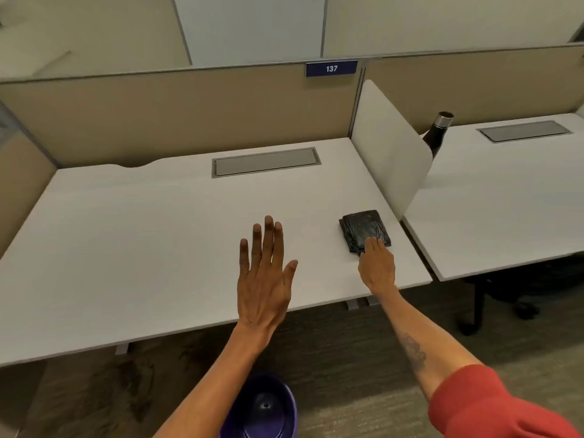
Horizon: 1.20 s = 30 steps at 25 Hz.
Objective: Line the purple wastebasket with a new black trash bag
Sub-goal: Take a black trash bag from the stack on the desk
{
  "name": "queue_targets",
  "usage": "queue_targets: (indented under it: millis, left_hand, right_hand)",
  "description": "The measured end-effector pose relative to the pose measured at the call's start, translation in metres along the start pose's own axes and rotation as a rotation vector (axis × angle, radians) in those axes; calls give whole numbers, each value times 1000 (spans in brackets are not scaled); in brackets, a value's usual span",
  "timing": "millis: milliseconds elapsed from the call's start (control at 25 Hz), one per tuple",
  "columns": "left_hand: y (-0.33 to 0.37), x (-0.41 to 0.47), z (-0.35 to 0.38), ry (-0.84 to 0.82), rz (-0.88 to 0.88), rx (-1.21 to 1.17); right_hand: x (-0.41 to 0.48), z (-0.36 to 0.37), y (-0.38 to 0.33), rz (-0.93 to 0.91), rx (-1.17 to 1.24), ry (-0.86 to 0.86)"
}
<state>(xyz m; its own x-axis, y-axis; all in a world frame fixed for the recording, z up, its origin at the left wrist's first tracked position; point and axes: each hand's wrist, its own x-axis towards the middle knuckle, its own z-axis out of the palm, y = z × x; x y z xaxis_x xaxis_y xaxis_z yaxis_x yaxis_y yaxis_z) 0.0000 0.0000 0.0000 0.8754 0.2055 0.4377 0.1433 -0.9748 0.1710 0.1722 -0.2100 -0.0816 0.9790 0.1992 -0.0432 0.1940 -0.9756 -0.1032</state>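
Observation:
A folded black trash bag [363, 228] lies flat on the white desk [142, 241], near its right front corner. My right hand [376, 266] reaches onto the bag's near edge, fingers resting on it; whether they grip it is unclear. My left hand [264, 276] hovers flat above the desk's front middle, fingers spread, holding nothing. The purple wastebasket [262, 409] stands on the carpet below the desk's front edge, its mouth facing up with no liner visible inside; my left forearm crosses its left rim.
A white divider panel [390, 147] stands at the desk's right edge. Beyond it is a second desk [505, 197] with a dark bottle [437, 132]. Tan cubicle walls close the back and left. A black chair base [493, 298] sits under the right desk.

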Motion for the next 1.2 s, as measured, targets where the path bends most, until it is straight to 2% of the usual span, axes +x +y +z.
queue_targets:
  millis: [280, 520, 760, 1040, 1200]
  left_hand:
    - [-9, 13, 40, -25, -74, 29]
    - [-23, 13, 49, -40, -110, 34]
    - [-35, 8, 49, -74, -131, 35]
    - [-43, -4, 51, -200, -133, 52]
    - [-41, -5, 50, -199, -144, 57]
  right_hand:
    - [63, 27, 17, -6, -51, -16]
    - [79, 37, 12, -81, -126, -21]
    - [79, 34, 10, -18, -157, -39]
    - [89, 26, 6, 50, 138, 34]
    - [93, 21, 8, 89, 235, 32]
